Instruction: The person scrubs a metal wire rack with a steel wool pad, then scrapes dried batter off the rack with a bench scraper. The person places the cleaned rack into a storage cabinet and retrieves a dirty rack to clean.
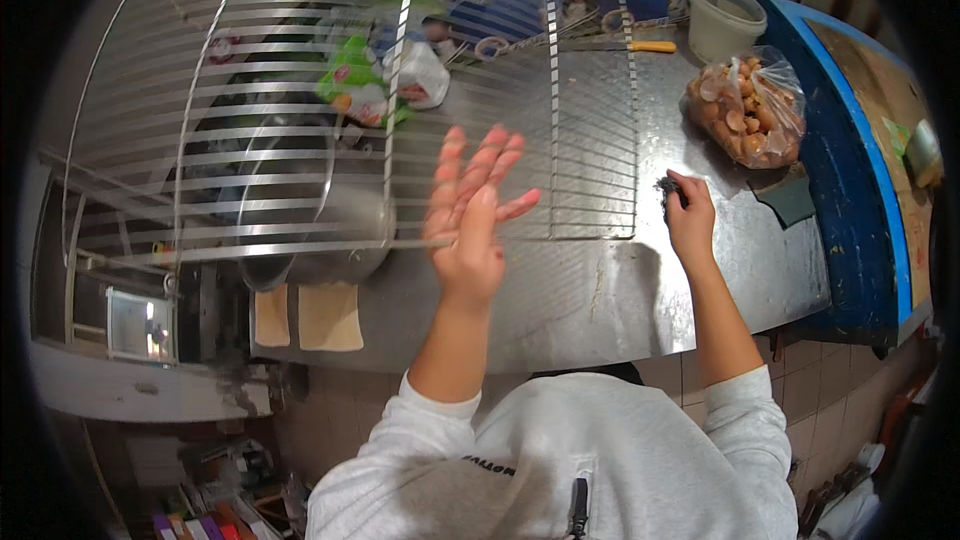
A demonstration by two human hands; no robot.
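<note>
A large metal wire rack (555, 112) is raised above the steel table, stretching from the upper left to the centre. My left hand (474, 217) is at its near edge, palm up, with the fingers spread under the wires and the thumb over or near the edge wire; it seems to support the rack. To the right of the rack, my right hand (686, 202) pinches a dark metal scouring pad (667, 189) above the table.
A plastic bag of eggshells (750, 112), a white bucket (724, 19) and a yellow-handled knife (651, 46) lie towards the back right. A large metal pot (322, 240), green packaging (352, 75) and two beige pieces (330, 317) are at left. A blue-edged board (847, 75) stands right.
</note>
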